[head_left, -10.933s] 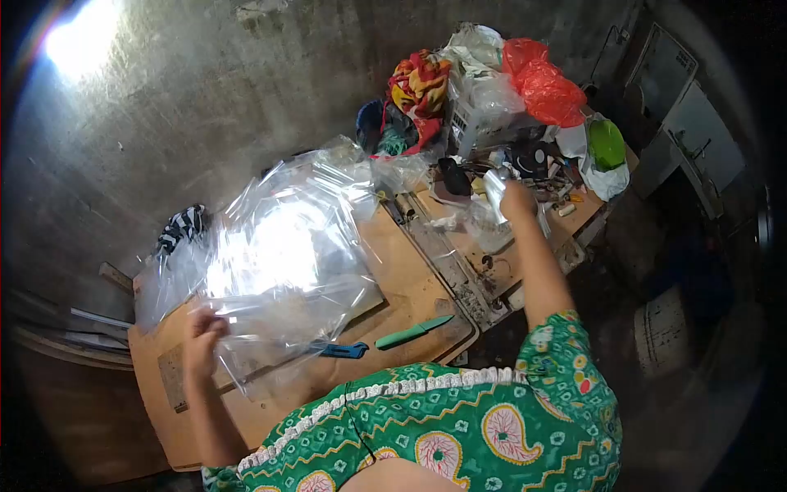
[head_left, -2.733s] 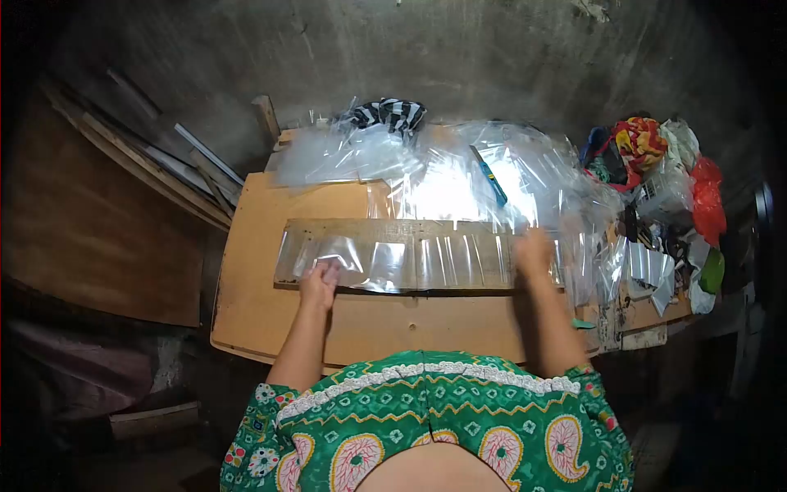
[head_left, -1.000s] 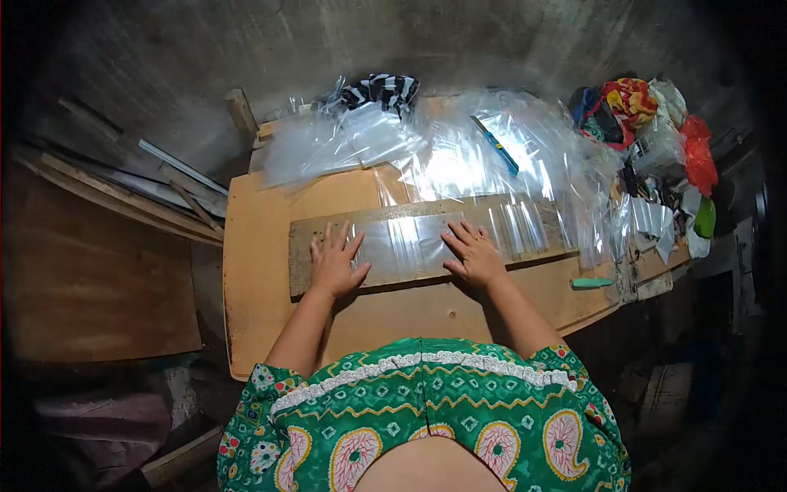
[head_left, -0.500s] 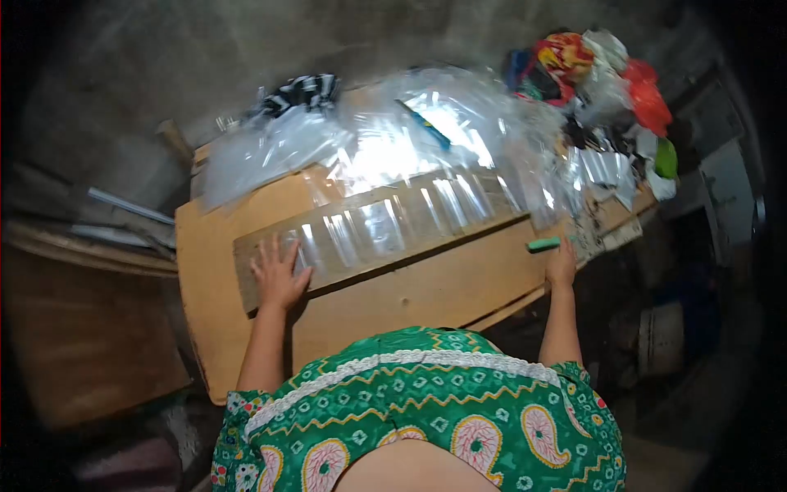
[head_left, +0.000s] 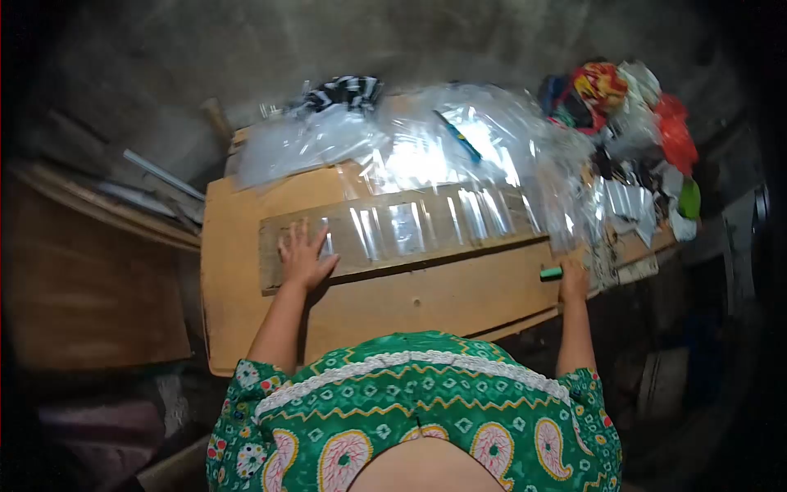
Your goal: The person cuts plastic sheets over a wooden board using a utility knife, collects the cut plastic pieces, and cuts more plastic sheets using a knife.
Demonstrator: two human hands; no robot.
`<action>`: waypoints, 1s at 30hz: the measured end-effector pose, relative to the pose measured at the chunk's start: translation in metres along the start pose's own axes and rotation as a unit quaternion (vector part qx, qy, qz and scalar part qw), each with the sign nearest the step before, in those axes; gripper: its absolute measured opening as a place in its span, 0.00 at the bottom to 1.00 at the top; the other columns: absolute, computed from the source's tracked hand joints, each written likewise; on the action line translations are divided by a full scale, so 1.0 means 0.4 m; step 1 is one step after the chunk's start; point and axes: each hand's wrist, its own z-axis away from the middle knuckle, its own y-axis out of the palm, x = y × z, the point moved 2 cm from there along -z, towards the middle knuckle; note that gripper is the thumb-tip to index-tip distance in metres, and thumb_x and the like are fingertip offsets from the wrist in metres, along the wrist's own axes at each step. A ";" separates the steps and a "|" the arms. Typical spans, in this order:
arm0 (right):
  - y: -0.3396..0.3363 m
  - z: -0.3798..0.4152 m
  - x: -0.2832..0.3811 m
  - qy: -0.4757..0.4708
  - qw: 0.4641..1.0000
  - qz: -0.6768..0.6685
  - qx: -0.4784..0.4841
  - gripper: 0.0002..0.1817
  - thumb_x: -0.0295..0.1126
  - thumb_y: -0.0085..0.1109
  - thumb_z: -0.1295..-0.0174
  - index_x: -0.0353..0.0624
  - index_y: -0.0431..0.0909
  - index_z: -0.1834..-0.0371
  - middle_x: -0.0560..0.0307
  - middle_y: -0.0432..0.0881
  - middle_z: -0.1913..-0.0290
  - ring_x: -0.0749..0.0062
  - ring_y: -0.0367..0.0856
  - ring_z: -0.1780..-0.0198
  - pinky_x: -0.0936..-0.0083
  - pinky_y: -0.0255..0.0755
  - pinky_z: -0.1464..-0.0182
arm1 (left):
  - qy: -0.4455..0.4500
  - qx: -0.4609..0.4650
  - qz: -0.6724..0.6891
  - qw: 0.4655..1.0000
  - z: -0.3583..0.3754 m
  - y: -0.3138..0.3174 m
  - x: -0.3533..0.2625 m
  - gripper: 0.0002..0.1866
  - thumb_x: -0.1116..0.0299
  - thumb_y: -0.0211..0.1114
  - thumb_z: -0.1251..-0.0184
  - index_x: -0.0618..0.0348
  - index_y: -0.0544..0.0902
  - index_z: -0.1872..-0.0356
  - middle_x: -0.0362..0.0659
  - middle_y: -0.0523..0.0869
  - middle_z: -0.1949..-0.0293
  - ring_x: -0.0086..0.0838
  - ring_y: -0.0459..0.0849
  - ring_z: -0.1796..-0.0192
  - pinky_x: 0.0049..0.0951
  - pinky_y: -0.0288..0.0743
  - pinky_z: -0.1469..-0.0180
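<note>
My left hand lies flat with fingers spread on the left end of a wooden board, over the edge of clear plastic film. That film stretches along the board in shiny, rippled strips. At the right end of the table, my right hand is closed around a small green object, perhaps a handle; the rest of it is hidden in the fist. This hand stays apart from the board, near the table's front right edge.
A yellowish wooden table bears the board. Behind it lie heaped clear plastic sheets, with a slim teal tool on top. Coloured bags and scraps crowd the right corner. Planks stand at left, beside the table.
The whole view has shifted, so table and hands appear further right. My left hand still rests on the film and board; my right hand still grips the green object.
</note>
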 end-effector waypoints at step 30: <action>-0.105 -0.040 0.957 0.047 0.473 -0.879 0.040 0.10 0.27 0.64 0.55 0.34 0.74 0.73 0.59 0.76 0.76 0.75 0.74 0.75 0.79 0.70 0.70 | 0.016 0.015 0.033 0.999 0.006 -0.046 -0.091 0.38 0.40 0.59 0.56 0.33 0.61 0.40 0.45 0.49 0.34 0.45 0.43 0.32 0.58 0.39 0.39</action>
